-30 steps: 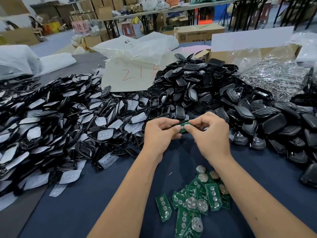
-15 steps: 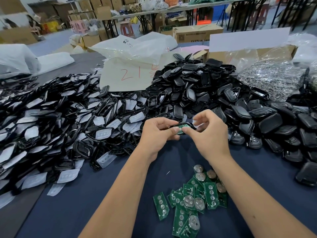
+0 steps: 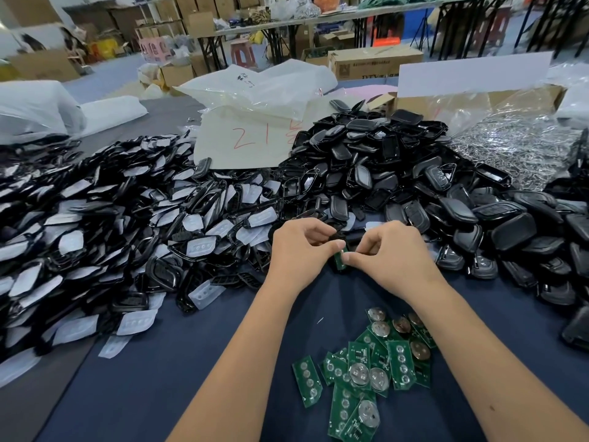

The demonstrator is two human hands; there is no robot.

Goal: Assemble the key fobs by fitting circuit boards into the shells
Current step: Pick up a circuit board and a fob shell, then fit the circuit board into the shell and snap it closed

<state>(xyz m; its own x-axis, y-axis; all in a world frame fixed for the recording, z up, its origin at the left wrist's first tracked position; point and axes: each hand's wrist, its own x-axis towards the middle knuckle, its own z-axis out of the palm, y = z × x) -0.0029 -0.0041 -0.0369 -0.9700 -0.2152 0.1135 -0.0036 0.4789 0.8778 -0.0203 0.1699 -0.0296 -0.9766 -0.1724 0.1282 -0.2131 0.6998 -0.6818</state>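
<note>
Between my two hands, just above the near edge of the heaps, sits the small green circuit board (image 3: pixel 339 260). It stands nearly on edge, only a sliver showing. A dark shell (image 3: pixel 354 241) lies right behind it, mostly hidden by my fingers, so I cannot tell how far the board has seated.

My left hand (image 3: pixel 298 250) has its fingers curled, thumb and forefinger closing on the board's upper end. My right hand (image 3: pixel 393 255) pinches the same piece from the other side, fingertips touching the board's edge. Both grips are nearly closed, with only the thin part between them.

I judge the board light, thin and stiff. It will not flex much and could crack or shed a component if forced. The edges are the place to hold it, clear of the round button contacts and the coin cell. The shell looks like hard glossy plastic, slippery, so a firm pinch on its rim should serve.

Nearer me on the dark blue desk (image 3: pixel 178 362) lies a loose pile of spare boards (image 3: pixel 366 371), green with silver discs. To the left spreads a heap of black frames with pale button pads (image 3: pixel 105 224). Ahead and right rises a mound of black shells (image 3: pixel 414 186).
</note>
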